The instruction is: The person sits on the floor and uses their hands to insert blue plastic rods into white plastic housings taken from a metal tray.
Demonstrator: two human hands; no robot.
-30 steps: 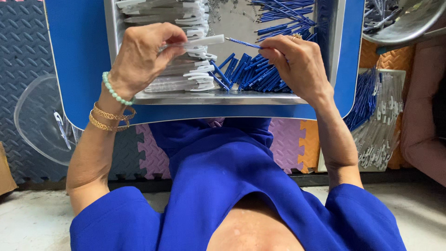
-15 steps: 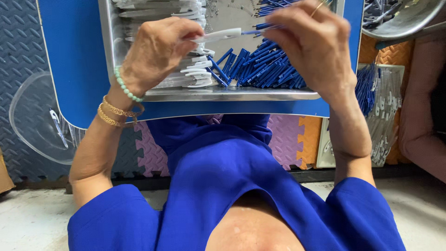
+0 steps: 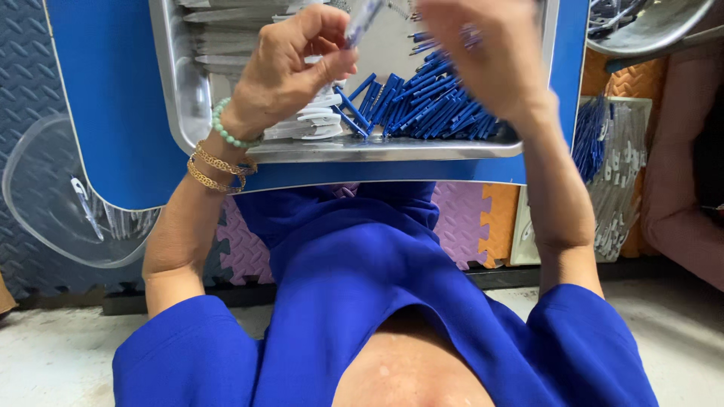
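Concrete floor [image 3: 45, 362], pale and scuffed, lies nearest the camera, with the person's blue garment [image 3: 377, 301] filling the lower middle of the view. Beyond the floor, foam mat tiles [image 3: 467, 226] in grey, purple and orange cover the ground up to one blue table [image 3: 113, 113]. One metal tray [image 3: 181, 98] rests on that table and serves as landmark. Inside the tray, right half: one heap of blue plastic sticks [image 3: 422, 113], too many and too overlapped to count. Inside the tray, left half: one stack of white plastic pieces [image 3: 313, 124], count likewise not readable. Left hand [image 3: 290, 71] is raised over the tray's left half, wrist bent, fingers curled narrow and pinched on one slim pale pen-like piece [image 3: 360, 19] that rises tilted above the tray's middle; its top end is blurred. Left wrist carries one green bead bracelet [image 3: 226, 132] and two gold bracelets [image 3: 215, 167]. Right hand [image 3: 490, 56] hovers over the blue heap, back toward the camera, motion-blurred; cannot tell whether it holds anything or touches the pale piece. Left of the tray, below the table edge: one clear plastic bowl [image 3: 53, 218] with a few small parts in it. Right of the tray: one flat bundle of blue and clear pieces [image 3: 611, 166]. Far right of the tray, top corner: one metal bowl [image 3: 648, 26].
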